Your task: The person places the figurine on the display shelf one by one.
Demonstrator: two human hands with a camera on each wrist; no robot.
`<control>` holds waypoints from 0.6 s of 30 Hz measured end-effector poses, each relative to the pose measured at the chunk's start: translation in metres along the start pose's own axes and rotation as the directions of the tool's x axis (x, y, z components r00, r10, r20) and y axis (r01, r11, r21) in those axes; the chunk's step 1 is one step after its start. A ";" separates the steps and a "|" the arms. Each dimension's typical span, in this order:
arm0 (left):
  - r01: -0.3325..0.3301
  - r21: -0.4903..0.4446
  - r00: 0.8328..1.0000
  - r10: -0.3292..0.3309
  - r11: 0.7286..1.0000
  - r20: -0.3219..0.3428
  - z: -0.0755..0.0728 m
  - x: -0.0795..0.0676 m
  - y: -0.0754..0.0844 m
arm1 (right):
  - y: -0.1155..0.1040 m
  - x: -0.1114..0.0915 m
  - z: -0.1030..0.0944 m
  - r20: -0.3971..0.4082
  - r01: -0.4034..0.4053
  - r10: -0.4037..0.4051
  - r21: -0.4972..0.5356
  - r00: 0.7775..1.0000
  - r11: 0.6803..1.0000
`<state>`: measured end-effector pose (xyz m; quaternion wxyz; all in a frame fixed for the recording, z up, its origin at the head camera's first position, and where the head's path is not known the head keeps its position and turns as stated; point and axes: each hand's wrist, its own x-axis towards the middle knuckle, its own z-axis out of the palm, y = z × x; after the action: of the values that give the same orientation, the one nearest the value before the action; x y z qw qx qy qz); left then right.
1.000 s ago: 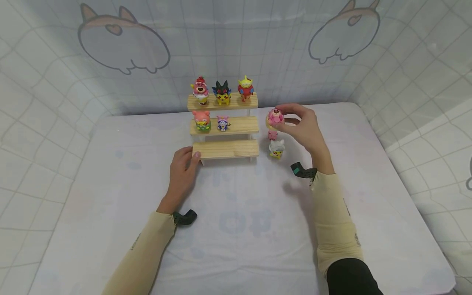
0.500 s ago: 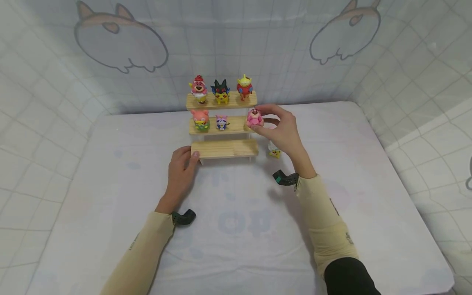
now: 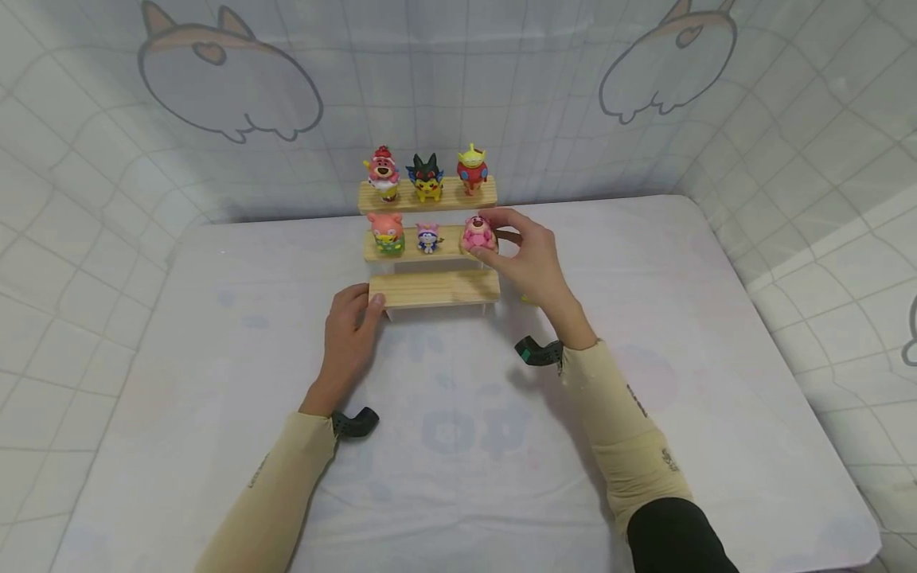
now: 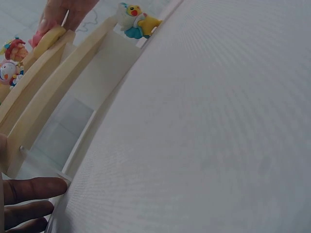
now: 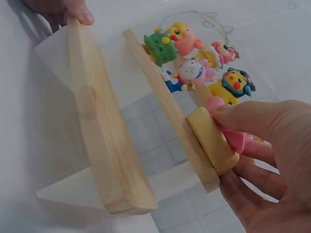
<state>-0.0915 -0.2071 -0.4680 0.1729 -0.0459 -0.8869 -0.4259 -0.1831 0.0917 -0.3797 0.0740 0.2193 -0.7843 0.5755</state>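
Note:
A wooden three-tier display stand (image 3: 434, 290) stands near the back of the table. My left hand (image 3: 349, 338) holds the left end of its lowest shelf, thumb on the top and fingers at the side. My right hand (image 3: 530, 259) pinches a pink bear figurine (image 3: 478, 233) with a round tan base (image 5: 214, 141), which sits at the right end of the middle shelf. On that shelf are also a pink figurine in green (image 3: 387, 233) and a small pink-and-purple figurine (image 3: 427, 238).
On the top shelf stand a bear with a red top (image 3: 383, 173), a yellow figurine in a dark hood (image 3: 427, 178) and a yellow-headed figurine in red (image 3: 472, 169). A yellow figurine in a white hood (image 4: 137, 20) is right of the stand, mostly hidden in the head view.
My right hand has carried the pink bear figurine leftward from beside the stand onto the right end of the middle shelf. My left hand has stayed at the lowest shelf.

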 end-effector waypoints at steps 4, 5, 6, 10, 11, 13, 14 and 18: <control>-0.003 -0.001 1.000 0.003 1.000 0.001 0.000 0.000 0.000 | 0.001 0.000 0.001 0.014 0.003 -0.003 -0.029 1.000 1.000; -0.004 -0.003 1.000 0.004 1.000 0.001 0.000 0.000 -0.001 | 0.001 0.000 0.000 0.016 0.002 -0.001 -0.032 1.000 0.999; -0.004 -0.003 1.000 0.004 1.000 0.003 0.000 0.000 -0.001 | 0.001 0.000 0.000 0.019 -0.001 0.002 -0.036 1.000 0.999; -0.004 -0.002 1.000 0.004 1.000 0.008 0.000 0.000 -0.001 | 0.000 0.000 -0.007 0.014 -0.019 0.020 -0.055 1.000 0.998; -0.004 -0.002 1.000 0.004 1.000 0.008 0.000 0.000 -0.001 | 0.000 0.000 -0.009 0.009 -0.026 0.026 -0.056 1.000 0.998; -0.004 -0.003 1.000 0.004 1.000 0.008 0.000 0.000 -0.001 | -0.001 -0.001 -0.014 -0.003 -0.036 0.036 -0.062 0.999 0.997; -0.003 -0.003 1.000 0.003 1.000 0.008 0.000 0.000 -0.001 | 0.000 0.000 -0.017 -0.010 -0.044 0.044 -0.060 0.999 0.997; 0.003 -0.006 1.000 -0.003 1.000 0.006 0.000 0.000 0.000 | 0.004 0.001 -0.030 -0.058 -0.070 0.067 -0.058 0.996 0.996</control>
<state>-0.0915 -0.2076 -0.4682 0.1695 -0.0466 -0.8861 -0.4288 -0.1894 0.1203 -0.3729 0.0828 0.1737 -0.8061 0.5597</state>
